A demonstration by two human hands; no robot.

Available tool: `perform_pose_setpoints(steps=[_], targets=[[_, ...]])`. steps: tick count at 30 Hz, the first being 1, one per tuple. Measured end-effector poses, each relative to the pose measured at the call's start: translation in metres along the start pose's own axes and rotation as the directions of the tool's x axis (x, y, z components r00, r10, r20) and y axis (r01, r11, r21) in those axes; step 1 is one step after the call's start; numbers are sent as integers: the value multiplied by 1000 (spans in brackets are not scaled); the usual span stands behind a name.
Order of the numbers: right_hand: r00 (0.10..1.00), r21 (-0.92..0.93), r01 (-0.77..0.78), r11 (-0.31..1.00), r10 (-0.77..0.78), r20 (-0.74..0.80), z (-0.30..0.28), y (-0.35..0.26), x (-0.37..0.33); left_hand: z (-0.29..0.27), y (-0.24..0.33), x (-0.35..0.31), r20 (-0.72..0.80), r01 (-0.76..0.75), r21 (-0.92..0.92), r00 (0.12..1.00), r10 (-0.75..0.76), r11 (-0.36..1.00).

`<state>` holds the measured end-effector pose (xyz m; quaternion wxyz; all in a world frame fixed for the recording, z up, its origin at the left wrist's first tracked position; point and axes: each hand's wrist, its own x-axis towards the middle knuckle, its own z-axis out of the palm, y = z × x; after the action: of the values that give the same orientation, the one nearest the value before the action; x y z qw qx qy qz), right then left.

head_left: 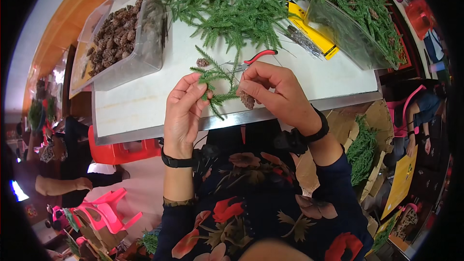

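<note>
My left hand pinches a green artificial pine sprig between thumb and fingers, above the table's near edge. Close to its right side, my right hand has its fingers closed on a brown pine cone, which hangs below the thumb. Any wire on the cone is too fine to make out. Just beyond my hands, red-handled pliers lie on the white tabletop, partly covered by my right hand. A second, loose pine cone rests behind the sprig.
A clear bin of pine cones stands at the left. Green sprigs are heaped at the back. To the right are a yellow card, thin wires and a clear bin of greenery. A red stool is below left; other people sit nearby.
</note>
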<state>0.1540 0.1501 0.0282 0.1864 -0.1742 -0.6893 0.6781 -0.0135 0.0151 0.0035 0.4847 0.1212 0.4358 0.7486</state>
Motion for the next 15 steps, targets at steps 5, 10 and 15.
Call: perform_pose_setpoints(steps=[5,10,15], targets=[[997,-9,46,999,-47,-60,4,-1,-1,3,1,-5,-44,20,71,999,-16,997],[967,-143,255,956,-250,55,4,0,-2,3,-4,-6,-56,-37,151,997,46,988],[953,-282,302,911,-289,89,9,9,-5,4,-4,-8,-14,-60,104,998,61,993]])
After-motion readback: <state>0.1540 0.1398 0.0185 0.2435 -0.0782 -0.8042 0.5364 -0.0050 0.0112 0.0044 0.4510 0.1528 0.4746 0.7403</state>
